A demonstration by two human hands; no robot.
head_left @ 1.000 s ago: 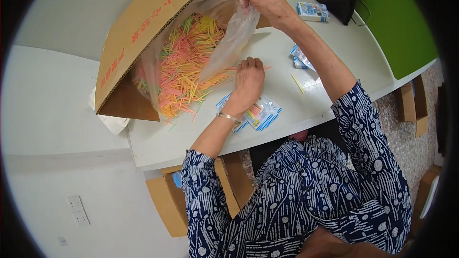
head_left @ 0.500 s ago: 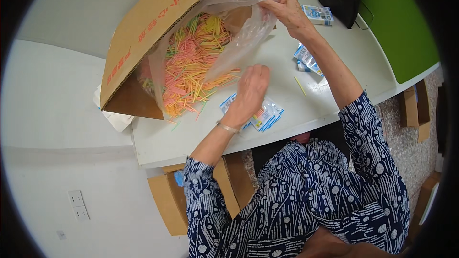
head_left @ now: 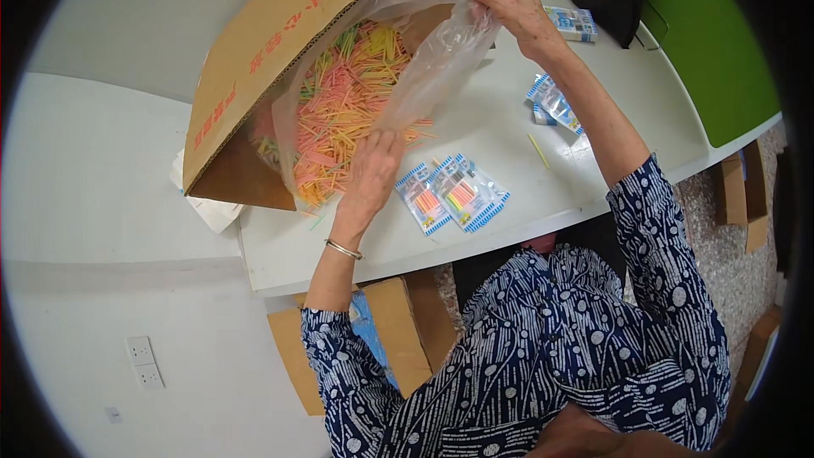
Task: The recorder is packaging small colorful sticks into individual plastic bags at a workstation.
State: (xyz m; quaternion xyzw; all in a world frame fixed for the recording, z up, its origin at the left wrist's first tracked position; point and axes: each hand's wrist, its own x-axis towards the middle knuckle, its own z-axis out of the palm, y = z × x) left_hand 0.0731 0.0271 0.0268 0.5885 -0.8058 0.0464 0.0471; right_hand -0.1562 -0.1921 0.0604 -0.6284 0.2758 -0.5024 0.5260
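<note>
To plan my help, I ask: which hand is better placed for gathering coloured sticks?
Probably the left hand: it is right at the coloured sticks, while the right hand grips the clear plastic bag farther away.

1 clear plastic bag (head_left: pixel 445 59), mouth held open, w/ pink, yel. & grn. sticks (head_left: pixel 339 102) heaped inside.

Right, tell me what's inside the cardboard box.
The cardboard box holds a clear plastic bag of thin pink, yellow and green sticks. The left hand covers some; whatever lies beneath the top layer can't be seen.
</note>
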